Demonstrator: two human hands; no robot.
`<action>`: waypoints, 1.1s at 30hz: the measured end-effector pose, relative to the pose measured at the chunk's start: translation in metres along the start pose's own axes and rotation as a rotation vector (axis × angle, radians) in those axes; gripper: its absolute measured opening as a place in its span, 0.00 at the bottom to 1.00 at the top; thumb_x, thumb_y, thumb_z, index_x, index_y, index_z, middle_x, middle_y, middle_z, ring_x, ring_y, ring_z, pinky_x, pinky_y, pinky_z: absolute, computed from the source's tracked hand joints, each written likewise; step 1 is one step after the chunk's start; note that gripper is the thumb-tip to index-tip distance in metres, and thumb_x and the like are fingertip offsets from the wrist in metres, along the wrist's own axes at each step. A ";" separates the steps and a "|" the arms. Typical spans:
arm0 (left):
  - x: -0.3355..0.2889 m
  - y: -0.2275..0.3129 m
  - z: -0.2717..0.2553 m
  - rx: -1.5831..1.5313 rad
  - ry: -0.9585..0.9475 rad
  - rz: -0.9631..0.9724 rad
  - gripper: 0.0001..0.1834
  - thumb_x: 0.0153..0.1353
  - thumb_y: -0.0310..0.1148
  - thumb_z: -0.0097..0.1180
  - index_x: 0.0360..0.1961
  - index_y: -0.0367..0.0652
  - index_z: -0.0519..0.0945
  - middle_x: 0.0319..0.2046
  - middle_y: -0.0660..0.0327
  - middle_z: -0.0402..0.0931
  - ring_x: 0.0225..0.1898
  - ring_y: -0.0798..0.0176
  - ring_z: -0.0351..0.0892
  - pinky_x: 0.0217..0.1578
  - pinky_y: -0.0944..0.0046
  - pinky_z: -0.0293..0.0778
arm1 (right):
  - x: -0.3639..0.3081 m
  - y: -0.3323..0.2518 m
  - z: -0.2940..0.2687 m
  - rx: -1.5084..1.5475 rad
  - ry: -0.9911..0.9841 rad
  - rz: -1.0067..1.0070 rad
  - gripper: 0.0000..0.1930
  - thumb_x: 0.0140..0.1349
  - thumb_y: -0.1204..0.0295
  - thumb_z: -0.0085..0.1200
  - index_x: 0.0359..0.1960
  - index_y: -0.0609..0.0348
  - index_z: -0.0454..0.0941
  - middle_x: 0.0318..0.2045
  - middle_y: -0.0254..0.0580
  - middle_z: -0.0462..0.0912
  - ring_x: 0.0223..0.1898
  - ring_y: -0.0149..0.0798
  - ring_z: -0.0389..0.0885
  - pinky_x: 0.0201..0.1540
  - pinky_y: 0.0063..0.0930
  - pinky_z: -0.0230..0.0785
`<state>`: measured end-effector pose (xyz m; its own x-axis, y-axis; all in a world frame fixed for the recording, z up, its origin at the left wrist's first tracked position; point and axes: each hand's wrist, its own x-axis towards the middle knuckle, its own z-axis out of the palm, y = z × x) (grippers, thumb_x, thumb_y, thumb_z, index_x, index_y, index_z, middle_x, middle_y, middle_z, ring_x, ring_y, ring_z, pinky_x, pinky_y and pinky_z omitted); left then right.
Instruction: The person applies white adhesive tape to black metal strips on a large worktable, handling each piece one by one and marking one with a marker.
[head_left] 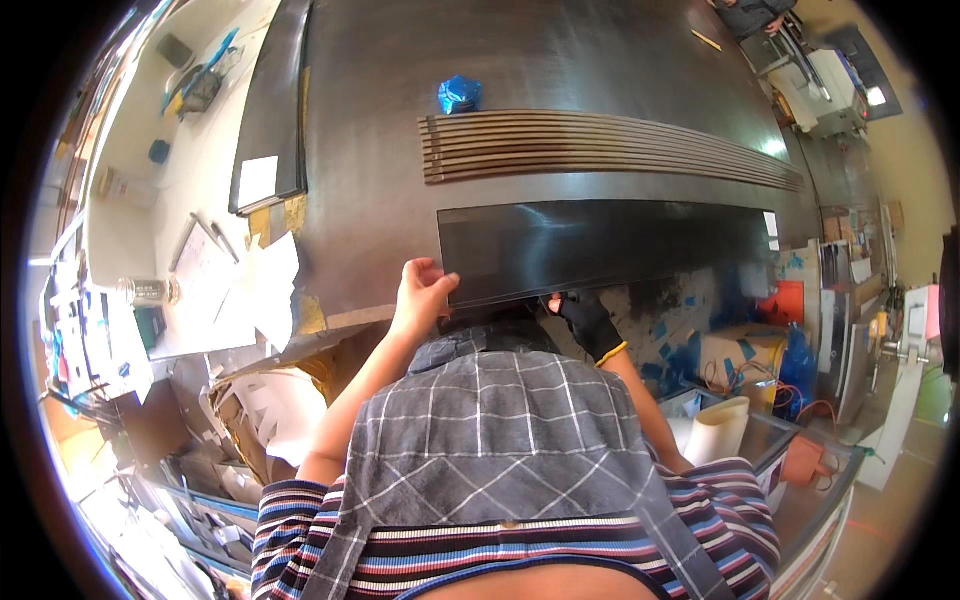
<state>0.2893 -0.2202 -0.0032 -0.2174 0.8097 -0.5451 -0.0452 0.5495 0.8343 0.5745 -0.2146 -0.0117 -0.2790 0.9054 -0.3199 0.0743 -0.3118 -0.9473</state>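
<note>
A long, glossy black panel (610, 245) lies along the near edge of the dark table in front of me. My bare left hand (427, 290) pinches the panel's near left corner between thumb and fingers. At its near long edge is my right hand (588, 320), in a black fingerless glove with a yellow cuff. The right fingers curl under or against that edge, with a thumb or fingertip showing. Just beyond the panel lies a row of several long brown strips (600, 145), side by side. A crumpled blue wrapper (459, 95) sits behind their left end.
At left, a white worktop (205, 180) carries papers, pens and a glass jar (148, 291). A dark slab (275, 110) lies beside it. Below stands an open cardboard box (270, 400). On the right are a carton (740, 355), blue plastic and a cream roll (716, 430). Another person's hand (776, 26) shows far right.
</note>
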 end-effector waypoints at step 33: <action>0.016 0.004 -0.013 -0.475 -0.199 -0.027 0.37 0.64 0.57 0.43 0.66 0.43 0.61 0.67 0.58 0.57 0.69 0.60 0.51 0.65 0.52 0.45 | 0.081 0.035 0.021 -1.339 0.038 -0.392 0.19 0.63 0.73 0.42 0.56 0.57 0.71 0.58 0.54 0.70 0.59 0.54 0.67 0.62 0.42 0.58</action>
<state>0.2728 -0.2075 -0.0076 -0.0230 0.8456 -0.5334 -0.4961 0.4535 0.7404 0.5344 -0.1583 -0.0703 -0.4703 0.8824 -0.0129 0.8522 0.4503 -0.2665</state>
